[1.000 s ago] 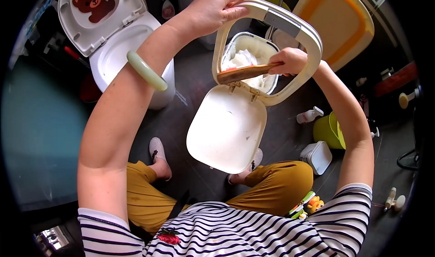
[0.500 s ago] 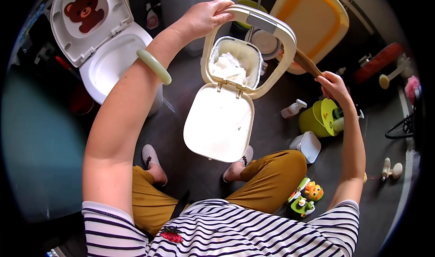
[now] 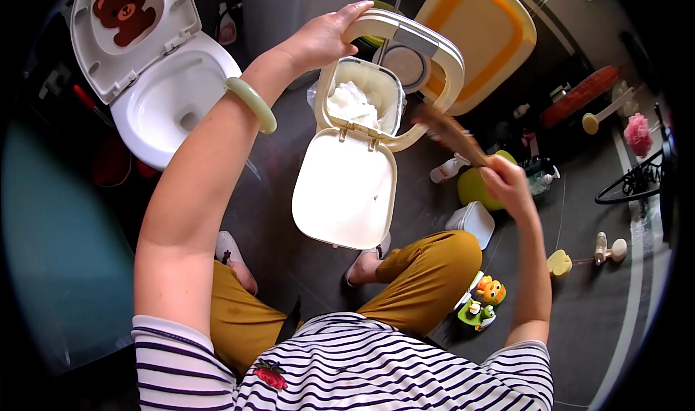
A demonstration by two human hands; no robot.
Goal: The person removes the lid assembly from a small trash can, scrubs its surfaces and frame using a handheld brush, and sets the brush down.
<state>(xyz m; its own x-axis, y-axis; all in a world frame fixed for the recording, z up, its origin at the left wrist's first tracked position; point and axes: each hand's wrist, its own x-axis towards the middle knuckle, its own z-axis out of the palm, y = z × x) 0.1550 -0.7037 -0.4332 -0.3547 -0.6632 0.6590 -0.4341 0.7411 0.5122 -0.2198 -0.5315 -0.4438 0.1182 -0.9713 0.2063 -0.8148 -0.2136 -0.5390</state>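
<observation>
My left hand grips the upper left of a cream lid frame, which is lifted and tilted over a trash bin. Crumpled white tissues lie inside the bin. The white lid flap hangs from the frame's lower edge, tipped toward me, with a few small dark specks on it. In my right hand, closed round its handle, is a wooden brush. Its head, blurred by motion, points up and left near the frame's right side.
A toilet with its lid up stands at the left. Behind the bin leans a white and orange tub. To the right are a spray bottle, a green bucket, a white container and a toy.
My right hand has brought the brush left and down, away from the frame's upper right corner. The left hand still holds the frame. The whole view has shifted slightly.
</observation>
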